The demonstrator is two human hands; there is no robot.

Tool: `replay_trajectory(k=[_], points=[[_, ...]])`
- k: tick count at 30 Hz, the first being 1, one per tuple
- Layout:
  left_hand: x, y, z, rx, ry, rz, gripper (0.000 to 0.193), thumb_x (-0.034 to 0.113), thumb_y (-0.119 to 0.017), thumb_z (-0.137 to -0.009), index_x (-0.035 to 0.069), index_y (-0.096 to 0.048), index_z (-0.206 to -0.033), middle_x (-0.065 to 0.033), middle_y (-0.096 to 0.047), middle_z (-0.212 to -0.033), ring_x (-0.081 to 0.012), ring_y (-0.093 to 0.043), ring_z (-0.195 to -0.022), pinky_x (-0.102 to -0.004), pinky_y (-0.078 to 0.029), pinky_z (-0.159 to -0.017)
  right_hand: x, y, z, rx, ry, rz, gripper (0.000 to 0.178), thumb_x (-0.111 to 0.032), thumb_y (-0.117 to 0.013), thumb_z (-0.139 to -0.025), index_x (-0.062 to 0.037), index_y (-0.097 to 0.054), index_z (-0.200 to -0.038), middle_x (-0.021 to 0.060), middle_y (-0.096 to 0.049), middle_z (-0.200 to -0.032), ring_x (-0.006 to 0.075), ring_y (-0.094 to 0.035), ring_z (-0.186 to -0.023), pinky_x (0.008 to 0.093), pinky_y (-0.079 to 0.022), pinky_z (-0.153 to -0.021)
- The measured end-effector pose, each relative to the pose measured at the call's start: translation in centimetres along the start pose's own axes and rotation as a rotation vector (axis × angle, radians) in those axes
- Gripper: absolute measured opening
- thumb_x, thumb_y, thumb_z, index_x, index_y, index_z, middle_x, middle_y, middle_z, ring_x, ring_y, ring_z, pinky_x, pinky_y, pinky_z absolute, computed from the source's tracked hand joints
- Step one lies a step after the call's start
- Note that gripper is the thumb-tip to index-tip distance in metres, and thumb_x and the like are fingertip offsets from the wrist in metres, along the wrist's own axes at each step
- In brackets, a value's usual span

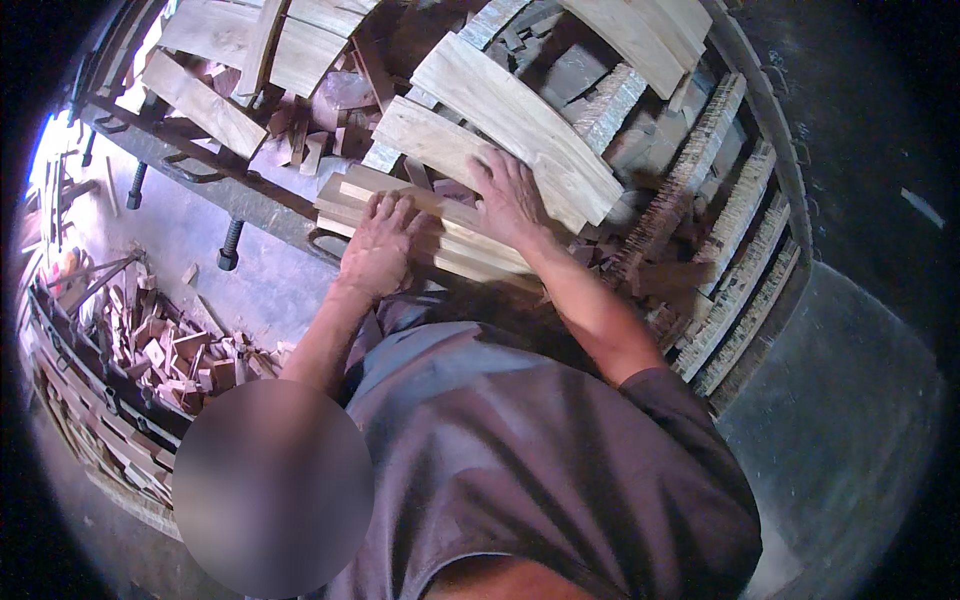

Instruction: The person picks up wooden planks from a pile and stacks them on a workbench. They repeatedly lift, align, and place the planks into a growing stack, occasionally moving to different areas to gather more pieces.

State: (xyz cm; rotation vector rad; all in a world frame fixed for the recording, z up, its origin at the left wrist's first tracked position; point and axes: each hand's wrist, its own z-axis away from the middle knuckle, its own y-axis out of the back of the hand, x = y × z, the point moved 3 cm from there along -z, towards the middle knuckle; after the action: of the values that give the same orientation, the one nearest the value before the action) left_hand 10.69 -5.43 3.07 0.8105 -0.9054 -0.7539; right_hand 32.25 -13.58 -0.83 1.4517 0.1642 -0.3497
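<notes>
A stack of narrow pale boards (470, 245) lies close in front of my body. My left hand (378, 245) is closed over its left part, the fingers bent across the top board. Farther to the right, my right hand (510, 198) lies across a wooden plank (430, 135), its fingers bent on the upper face and the thumb near the near edge. Where the fingertips meet the wood is partly hidden. Just beyond lies a wider, longer plank (520, 115).
Beneath the planks is a slatted metal rack (690, 185) with rough, crusted bars and wood offcuts. More boards (640, 35) lie at the far side. A rail with bolts (230, 245) runs along the left. A bin of wood scraps (185, 350) stands at lower left.
</notes>
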Motion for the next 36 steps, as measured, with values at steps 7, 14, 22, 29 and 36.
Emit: replay_trajectory(k=[7, 14, 22, 29, 36], points=[[1.1, -0.4, -0.3, 0.024, -0.043, -0.231, 0.067, 0.026, -0.064, -0.089, 0.013, -0.049, -0.153, -0.0223, -0.045, -0.153, -0.0419, -0.036, -0.146, -0.0561, -0.023, -0.125, 0.8, -1.8, -1.6, -0.025, -0.011, 0.220, 0.073, -0.008, -0.067, -0.083, -0.0077, -0.043, -0.152, 0.0206, -0.039, -0.155, 0.0400, -0.041, -0.137, 0.0523, -0.040, -0.111], [0.7, -3.0, -0.2, 0.022, -0.033, -0.260, 0.051, 0.026, -0.058, -0.093, 0.013, -0.059, -0.143, -0.0235, -0.044, -0.154, -0.0431, -0.035, -0.147, -0.0602, -0.029, -0.120, 5.4, 2.9, -4.6, -0.266, -0.261, -0.427, 0.068, 0.005, -0.057, -0.073, -0.0052, -0.061, -0.140, 0.0244, -0.070, -0.124, 0.0402, -0.067, -0.116, 0.0389, -0.051, -0.100], [0.7, -1.7, -0.5, -0.026, 0.019, -0.252, 0.055, 0.023, -0.056, -0.094, 0.012, -0.052, -0.148, -0.0218, -0.034, -0.163, -0.0410, -0.030, -0.152, -0.0552, -0.026, -0.125, 4.2, 4.0, -3.5, 0.197, -0.241, -0.476, 0.052, 0.005, -0.055, -0.083, -0.0059, -0.066, -0.133, 0.0227, -0.073, -0.117, 0.0348, -0.072, -0.106, 0.0406, -0.056, -0.092], [0.4, -0.5, -0.5, 0.103, 0.115, -0.157, 0.057, 0.020, -0.068, -0.083, 0.007, -0.059, -0.137, -0.0210, -0.046, -0.148, -0.0380, -0.037, -0.145, -0.0556, -0.028, -0.122, -1.6, 1.0, 4.1, -0.168, -0.262, -0.665, 0.044, -0.014, -0.073, -0.085, 0.0005, -0.067, -0.125, 0.0258, -0.065, -0.130, 0.0412, -0.064, -0.120, 0.0461, -0.050, -0.104], [0.2, -0.6, -0.6, 0.168, 0.079, -0.194, 0.055, 0.019, -0.068, -0.081, 0.005, -0.060, -0.133, -0.0187, -0.053, -0.135, -0.0356, -0.044, -0.136, -0.0519, -0.032, -0.118, 0.7, -1.7, 5.6, -0.145, -0.383, -0.577, 0.050, -0.030, -0.083, -0.082, -0.0030, -0.072, -0.123, 0.0236, -0.072, -0.119, 0.0384, -0.069, -0.113, 0.0440, -0.053, -0.100]])
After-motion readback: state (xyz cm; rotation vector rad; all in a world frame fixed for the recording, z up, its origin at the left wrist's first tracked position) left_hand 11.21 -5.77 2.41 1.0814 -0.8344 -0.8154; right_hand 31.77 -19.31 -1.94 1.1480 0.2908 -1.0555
